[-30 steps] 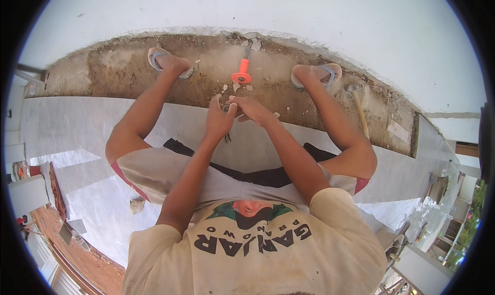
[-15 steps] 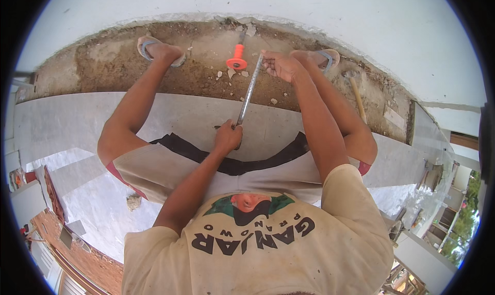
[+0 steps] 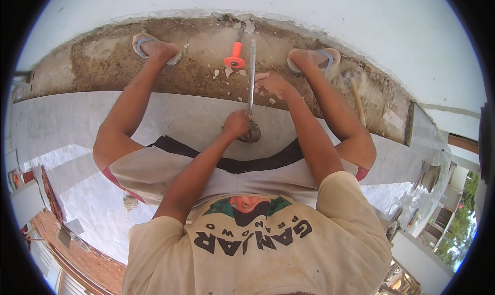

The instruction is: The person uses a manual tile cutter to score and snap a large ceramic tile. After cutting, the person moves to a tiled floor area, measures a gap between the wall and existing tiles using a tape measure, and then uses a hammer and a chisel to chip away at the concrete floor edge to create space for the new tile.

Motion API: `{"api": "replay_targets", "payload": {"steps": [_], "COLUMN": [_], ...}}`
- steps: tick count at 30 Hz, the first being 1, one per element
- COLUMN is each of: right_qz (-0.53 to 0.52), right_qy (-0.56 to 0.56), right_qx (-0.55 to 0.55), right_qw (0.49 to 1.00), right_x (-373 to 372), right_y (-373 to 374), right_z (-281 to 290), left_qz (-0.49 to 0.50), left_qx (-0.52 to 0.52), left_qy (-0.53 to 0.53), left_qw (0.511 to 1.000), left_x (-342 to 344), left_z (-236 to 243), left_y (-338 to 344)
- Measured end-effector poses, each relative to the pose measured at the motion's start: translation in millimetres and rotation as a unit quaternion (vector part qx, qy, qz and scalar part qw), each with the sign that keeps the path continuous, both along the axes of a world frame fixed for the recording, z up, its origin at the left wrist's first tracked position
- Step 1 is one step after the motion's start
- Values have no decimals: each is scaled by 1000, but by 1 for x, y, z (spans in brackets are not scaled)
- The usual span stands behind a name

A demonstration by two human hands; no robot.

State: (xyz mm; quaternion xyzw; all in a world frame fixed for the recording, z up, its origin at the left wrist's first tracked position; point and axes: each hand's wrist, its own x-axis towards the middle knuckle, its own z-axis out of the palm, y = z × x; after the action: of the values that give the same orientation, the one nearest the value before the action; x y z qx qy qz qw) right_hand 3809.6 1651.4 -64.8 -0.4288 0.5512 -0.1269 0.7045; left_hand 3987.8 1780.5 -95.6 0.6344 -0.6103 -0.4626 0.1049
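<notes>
My left hand (image 3: pixel 237 124) is closed round a tape measure (image 3: pixel 252 132), its dark round case resting at the grey slab's surface between my knees. From the case the metal blade (image 3: pixel 252 63) runs out straight away from me, over the slab's edge and across the dirt strip toward the wall. Beside the blade's right edge is my right hand (image 3: pixel 271 83), fingers loosely bent and apart, the fingertips at or very near the blade. Just left of the blade's far part lies a chisel (image 3: pixel 235 58) with an orange grip and round hand guard.
A white wall (image 3: pixel 247 1) curves along the far side, with broken mortar at its foot. My sandalled feet stand on the dirt strip (image 3: pixel 201 78), among small stone chips. A tool with a wooden handle (image 3: pixel 357 99) lies by my right leg. Grey slabs (image 3: pixel 62 114) span the near side.
My right hand has left the blade's far end and come nearer along it. The blade has swung to point straight ahead, and the tape case now shows right of my left hand.
</notes>
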Motion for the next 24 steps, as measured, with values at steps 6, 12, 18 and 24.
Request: {"api": "replay_targets", "payload": {"steps": [6,12,18,24], "right_qz": [-19,-134,-133,-212], "right_qy": [48,155,173,116], "right_qx": [-74,-137,-124,-100], "right_qw": [996,969,968,965], "right_x": [-10,-18,-10,-10], "right_y": [-4,-66,-88,-98], "right_z": [-27,-32,-40,-48], "left_qz": [-50,-81,-39,-21], "left_qx": [55,134,128,117], "left_qy": [-33,-69,-77,-95], "left_qw": [997,985,988,988], "left_x": [-8,-9,-11,-13], "left_z": [1,2,6,5], "left_y": [-16,-7,2,-14]}}
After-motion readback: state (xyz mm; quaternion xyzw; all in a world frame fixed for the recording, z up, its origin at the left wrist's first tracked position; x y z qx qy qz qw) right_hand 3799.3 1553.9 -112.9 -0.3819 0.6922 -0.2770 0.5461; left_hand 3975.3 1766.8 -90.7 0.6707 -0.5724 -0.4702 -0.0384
